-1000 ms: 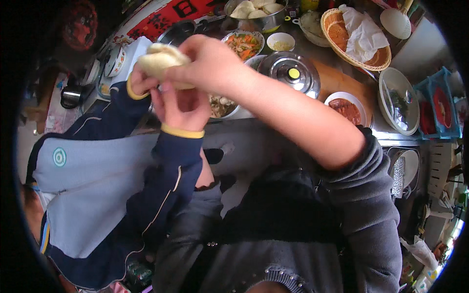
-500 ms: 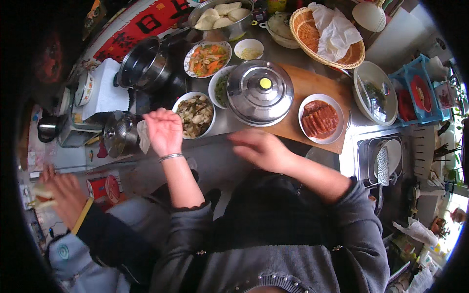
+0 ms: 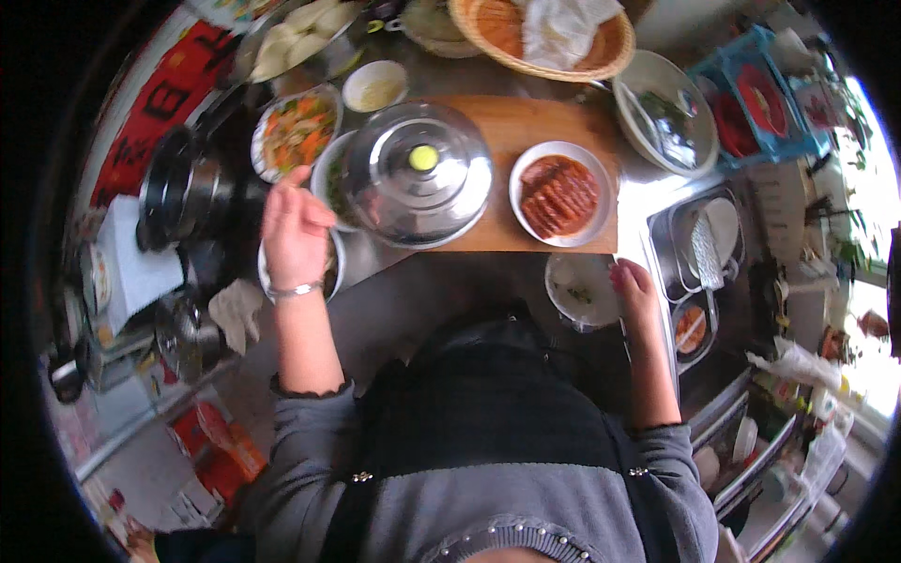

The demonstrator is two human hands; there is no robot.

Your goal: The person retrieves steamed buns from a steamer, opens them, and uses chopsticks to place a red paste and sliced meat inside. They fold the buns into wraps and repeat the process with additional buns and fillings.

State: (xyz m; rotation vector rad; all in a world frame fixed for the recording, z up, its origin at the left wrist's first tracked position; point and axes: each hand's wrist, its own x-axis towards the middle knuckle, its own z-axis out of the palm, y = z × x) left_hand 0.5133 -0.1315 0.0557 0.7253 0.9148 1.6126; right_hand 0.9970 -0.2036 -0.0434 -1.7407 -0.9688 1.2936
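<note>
My left hand [image 3: 298, 230], a bracelet at its wrist, is raised over a bowl of mixed food [image 3: 335, 267] that it partly hides. Its fingers are loosely bent and apart, with nothing visible in them. To its right, a domed steel lid [image 3: 413, 202] with a yellow knob covers a dish on the wooden board [image 3: 488, 122]. My right hand [image 3: 636, 286] is at the board's near right corner, fingers curled together; what they hold, if anything, is hidden. Close by are a bowl of sliced meat in red sauce [image 3: 560, 202] and, lower down, a round white container [image 3: 577, 293].
Far left are a plate of shredded vegetables [image 3: 296, 136], a small white bowl [image 3: 375, 86] and a dark pot [image 3: 183, 188]. A wicker basket [image 3: 469, 23] and a large bowl [image 3: 699, 159] stand behind the board. The sink [image 3: 666, 235] is at right.
My view has swung right. My right hand has moved from in front of the lid to the board's near right corner. The other person's hand has dropped to the lower left.
</note>
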